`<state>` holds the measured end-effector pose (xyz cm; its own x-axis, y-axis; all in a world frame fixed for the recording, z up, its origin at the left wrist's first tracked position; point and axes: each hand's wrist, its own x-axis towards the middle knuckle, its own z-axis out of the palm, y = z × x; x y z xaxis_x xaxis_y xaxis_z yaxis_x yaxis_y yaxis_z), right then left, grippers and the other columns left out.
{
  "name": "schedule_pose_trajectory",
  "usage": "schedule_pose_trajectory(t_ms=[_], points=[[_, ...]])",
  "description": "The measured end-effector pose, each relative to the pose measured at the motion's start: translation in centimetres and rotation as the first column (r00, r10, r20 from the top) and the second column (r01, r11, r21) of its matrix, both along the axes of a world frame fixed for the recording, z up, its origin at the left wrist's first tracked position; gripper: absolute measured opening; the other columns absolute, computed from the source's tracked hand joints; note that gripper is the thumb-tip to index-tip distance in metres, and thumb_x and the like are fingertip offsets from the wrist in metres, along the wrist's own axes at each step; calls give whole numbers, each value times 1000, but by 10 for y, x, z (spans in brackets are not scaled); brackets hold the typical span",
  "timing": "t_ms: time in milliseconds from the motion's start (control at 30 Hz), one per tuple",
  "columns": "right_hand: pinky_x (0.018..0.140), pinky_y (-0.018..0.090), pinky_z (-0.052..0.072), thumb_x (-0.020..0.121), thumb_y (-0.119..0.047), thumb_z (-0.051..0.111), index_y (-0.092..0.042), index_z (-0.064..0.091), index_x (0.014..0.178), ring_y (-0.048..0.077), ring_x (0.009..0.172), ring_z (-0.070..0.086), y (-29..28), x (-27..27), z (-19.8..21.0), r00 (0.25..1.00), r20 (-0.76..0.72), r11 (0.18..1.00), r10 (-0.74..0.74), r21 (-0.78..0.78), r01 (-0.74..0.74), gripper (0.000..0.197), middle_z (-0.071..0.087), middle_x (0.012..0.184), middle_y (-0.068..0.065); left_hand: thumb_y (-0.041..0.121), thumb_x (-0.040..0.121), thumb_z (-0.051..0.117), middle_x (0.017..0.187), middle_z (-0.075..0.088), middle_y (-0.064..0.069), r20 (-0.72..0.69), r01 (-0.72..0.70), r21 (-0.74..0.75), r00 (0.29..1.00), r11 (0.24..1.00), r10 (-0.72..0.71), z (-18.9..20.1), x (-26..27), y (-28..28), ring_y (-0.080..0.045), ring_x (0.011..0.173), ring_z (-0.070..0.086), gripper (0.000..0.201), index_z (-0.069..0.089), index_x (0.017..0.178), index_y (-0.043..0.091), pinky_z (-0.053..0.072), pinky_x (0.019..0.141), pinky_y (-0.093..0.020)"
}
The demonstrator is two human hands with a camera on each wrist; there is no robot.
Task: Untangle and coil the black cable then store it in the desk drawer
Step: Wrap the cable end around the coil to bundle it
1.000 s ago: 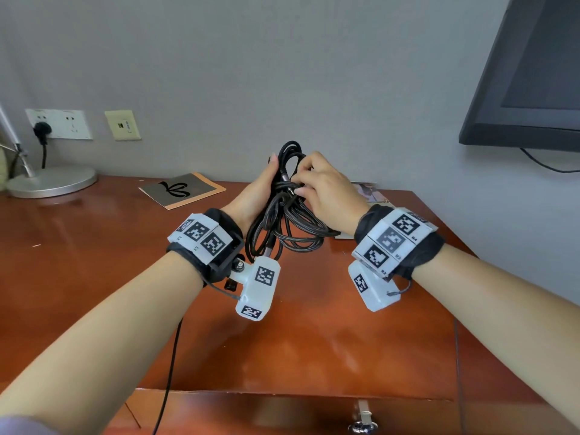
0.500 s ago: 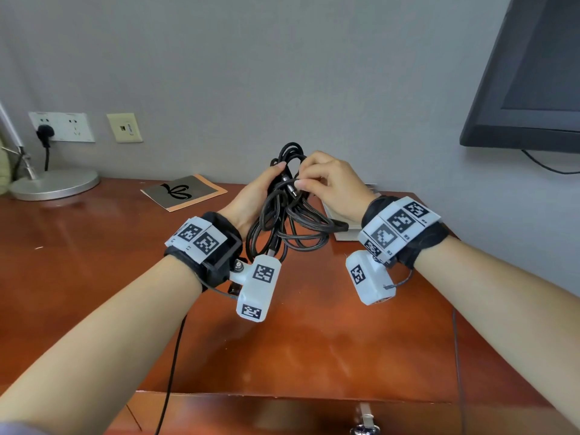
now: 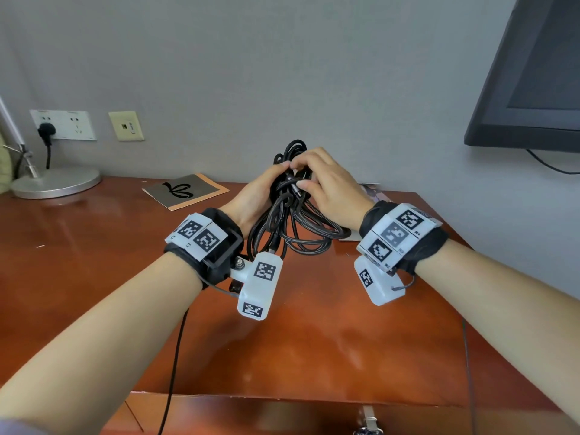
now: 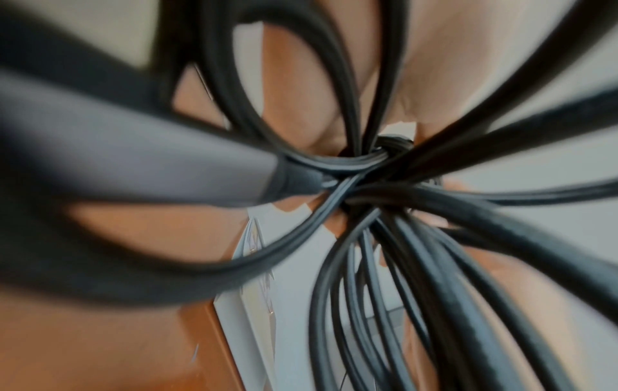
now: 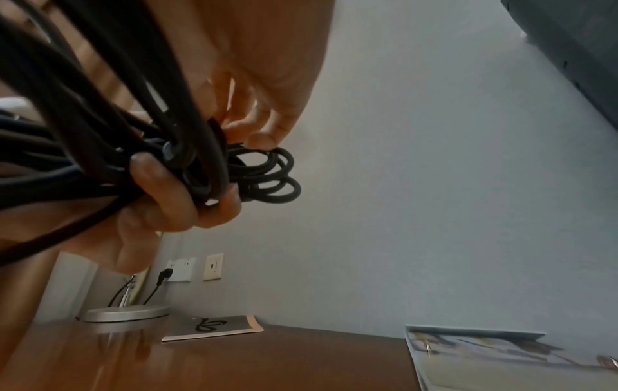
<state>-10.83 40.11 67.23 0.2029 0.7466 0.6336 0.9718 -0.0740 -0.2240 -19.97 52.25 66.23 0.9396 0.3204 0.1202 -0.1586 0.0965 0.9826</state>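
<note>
While both hands, left hand point(image 3: 257, 196) and right hand point(image 3: 329, 186), grip the black cable point(image 3: 292, 227) bundle, tugging its plug point(image 3: 295, 191) could tighten the knot between them.

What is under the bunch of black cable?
Below the black cable, held up by both hands, lies the wooden desk. A paper pokes out behind the loops, mostly covered.

A plain grey wall point(image 3: 282, 73) rises behind the glossy reddish-brown wooden worktop point(image 3: 314, 340). A white socket plate point(image 3: 62, 124) sits low left; a dark flat screen point(image 3: 533, 89) hangs upper right.
</note>
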Motion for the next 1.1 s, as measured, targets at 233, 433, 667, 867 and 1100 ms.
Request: schedule_pose_trajectory(t_ms=[233, 433, 667, 867, 1100], points=[[82, 38, 44, 94, -8, 46, -5, 53, 117, 29, 102, 54, 2, -2, -3, 964, 244, 990, -107, -66, 126, 24, 60, 104, 13, 38, 98, 35, 75, 66, -3, -14, 17, -56, 1000, 998, -18, -3, -1, 0, -13, 67, 63, 38, 63, 88, 15, 50, 70, -27], [80, 42, 45, 94, -8, 47, -4, 57, 113, 33, 91, 55, 2, -5, -2, 971, 202, 988, -132, -47, 144, 22, 58, 97, 17, 36, 99, 35, 63, 65, 0, -25, 0, -96, 1000, 995, -3, -4, -2, -5, -10, 56, 62, 40, 62, 80, 14, 51, 57, -20], [82, 41, 41, 91, -2, 50, 2, 61, 101, 35, 96, 51, 2, -7, -1, 940, 305, 984, -152, -48, 174, 15, 61, 103, 18, 39, 99, 35, 70, 70, -2, -31, -16, -78, 999, 997, 14, -2, -3, -10, -12, 64, 67, 41, 65, 87, 13, 54, 63, -21], [90, 27, 29, 94, -9, 49, 3, 64, 95, 32, 105, 41, 2, 6, -4, 984, 103, 984, -148, -87, 157, 20, 51, 114, 16, 25, 83, 64, 109, 63, -9, 47, 104, -34, 994, 994, -102, -10, -10, -14, -19, 97, 66, 46, 44, 124, 18, 57, 75, -32], [92, 24, 25, 95, -16, 49, 1, 65, 90, 24, 101, 33, 1, 8, -1, 995, 61, 972, -80, -217, 92, 24, 45, 112, 11, -13, 78, 62, 104, 57, -14, -8, -31, 98, 999, 995, 32, -14, -8, -19, -21, 82, 64, 67, 33, 130, 19, 58, 73, -33]])
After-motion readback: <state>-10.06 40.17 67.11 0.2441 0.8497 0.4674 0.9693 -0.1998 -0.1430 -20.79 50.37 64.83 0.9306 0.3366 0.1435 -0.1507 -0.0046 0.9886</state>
